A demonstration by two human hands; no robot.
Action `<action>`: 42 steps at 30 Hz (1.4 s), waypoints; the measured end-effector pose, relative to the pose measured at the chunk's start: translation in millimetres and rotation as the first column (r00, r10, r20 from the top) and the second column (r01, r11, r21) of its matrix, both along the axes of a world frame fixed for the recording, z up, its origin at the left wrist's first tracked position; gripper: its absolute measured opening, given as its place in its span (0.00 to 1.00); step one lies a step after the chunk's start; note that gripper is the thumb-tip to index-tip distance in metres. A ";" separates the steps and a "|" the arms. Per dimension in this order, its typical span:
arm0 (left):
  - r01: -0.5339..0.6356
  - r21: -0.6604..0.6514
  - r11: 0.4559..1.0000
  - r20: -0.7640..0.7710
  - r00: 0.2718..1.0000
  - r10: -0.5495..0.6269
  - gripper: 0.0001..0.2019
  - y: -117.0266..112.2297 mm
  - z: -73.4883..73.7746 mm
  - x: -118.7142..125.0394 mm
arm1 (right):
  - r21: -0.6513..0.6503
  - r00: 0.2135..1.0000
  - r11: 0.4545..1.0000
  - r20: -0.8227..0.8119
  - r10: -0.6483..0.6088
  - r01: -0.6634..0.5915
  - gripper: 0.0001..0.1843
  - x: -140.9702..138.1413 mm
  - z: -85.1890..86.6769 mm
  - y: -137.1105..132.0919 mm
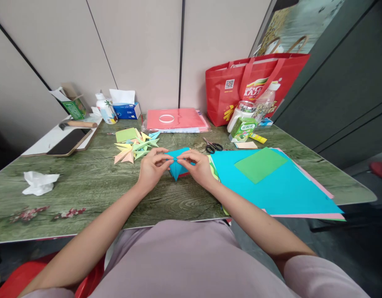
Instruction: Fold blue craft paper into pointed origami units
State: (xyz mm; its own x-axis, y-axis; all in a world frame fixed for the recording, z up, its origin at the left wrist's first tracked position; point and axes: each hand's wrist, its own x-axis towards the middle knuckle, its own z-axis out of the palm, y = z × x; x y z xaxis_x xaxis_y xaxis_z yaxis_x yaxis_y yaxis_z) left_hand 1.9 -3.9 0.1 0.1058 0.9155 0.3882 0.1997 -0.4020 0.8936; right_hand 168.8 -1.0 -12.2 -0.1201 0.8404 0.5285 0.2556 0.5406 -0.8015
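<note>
A blue piece of folded paper [176, 170], with one point toward me, is between my hands at the middle of the table. My left hand [154, 165] pinches its left side between thumb and fingers. On the right side my right hand [197, 164] pinches it the same way. A bit of red shows under the paper, too covered to name. Just left of my left hand lies a pile of folded paper pieces [136, 145] in yellow, green, peach and blue. Black-handled scissors [213, 146] rest beyond my right hand.
At right lie large blue sheets [271, 194] with a green square [260, 164] on top. A red bag [228, 91], milk carton [243, 129] and yellow tube [258, 138] stand or lie behind. At left are a phone [69, 142], hammer [79, 123], tissue box [127, 110] and crumpled tissue [39, 183].
</note>
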 end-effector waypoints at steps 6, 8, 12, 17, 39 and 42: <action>-0.001 -0.098 0.995 0.054 0.999 0.007 0.10 -3.9 5.3 4.2 | -0.011 0.999 1.000 0.050 0.004 -0.003 0.10 -0.7 3.3 -2.5; 0.005 -0.115 0.993 0.084 0.996 0.005 0.11 -5.4 6.7 5.3 | -0.027 0.997 0.999 0.063 0.042 -0.041 0.12 -0.8 3.4 -2.2; 0.027 -0.121 0.992 0.131 0.991 -0.011 0.13 -5.9 8.3 5.7 | -0.054 0.996 0.995 0.037 0.086 -0.084 0.11 -0.8 0.7 0.4; 0.091 -0.188 0.978 0.195 0.979 -0.053 0.15 -0.9 7.8 2.1 | -0.078 0.999 0.996 0.005 0.048 -0.047 0.11 -0.2 -0.5 0.3; 0.017 -0.192 0.981 0.129 0.992 0.008 0.09 0.3 4.3 2.6 | 0.116 0.995 0.993 0.096 -0.008 -0.004 0.07 -0.1 -2.3 0.9; 0.003 -0.191 0.982 0.104 0.994 0.017 0.08 -2.0 5.7 3.5 | 0.148 0.993 0.989 0.120 -0.012 -0.006 0.06 -0.1 -2.2 0.6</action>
